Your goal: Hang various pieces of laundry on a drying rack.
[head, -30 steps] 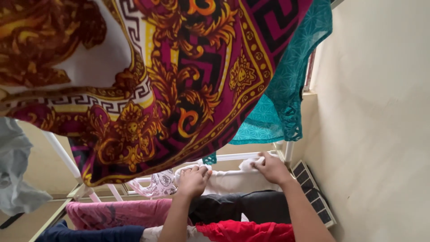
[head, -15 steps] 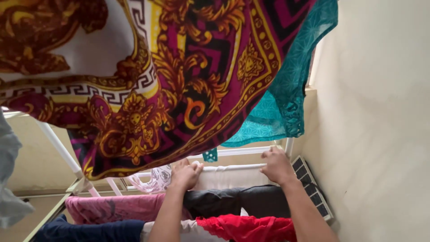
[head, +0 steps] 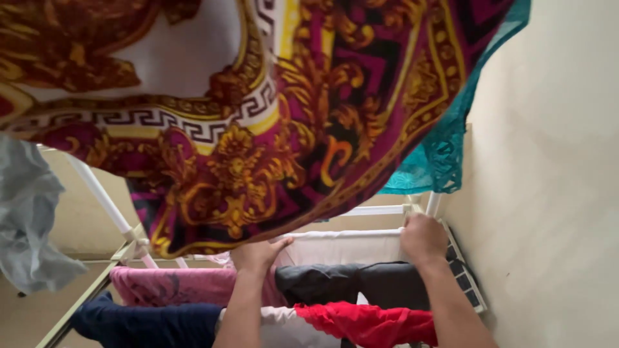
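A white cloth (head: 345, 246) hangs over a rail of the white drying rack (head: 380, 210). My left hand (head: 258, 253) rests on the cloth's left end, partly hidden by a hanging patterned fabric. My right hand (head: 423, 238) presses on the cloth's right end beside the rack's corner post. Whether the fingers pinch the cloth I cannot tell for the left; the right hand's fingers curl over the cloth and rail.
A large maroon, gold and white patterned fabric (head: 245, 109) hangs overhead, with a teal garment (head: 438, 161) behind it. Black (head: 348, 283), pink (head: 174, 287), red (head: 367, 322) and navy (head: 148, 325) clothes hang on nearer rails. A grey garment (head: 29, 219) hangs left; a wall (head: 554, 193) stands close on the right.
Both hands moved apart along the rail, spreading the white cloth flat. The view shifted so the patterned fabric covers more of the frame and the left hand's fingers.
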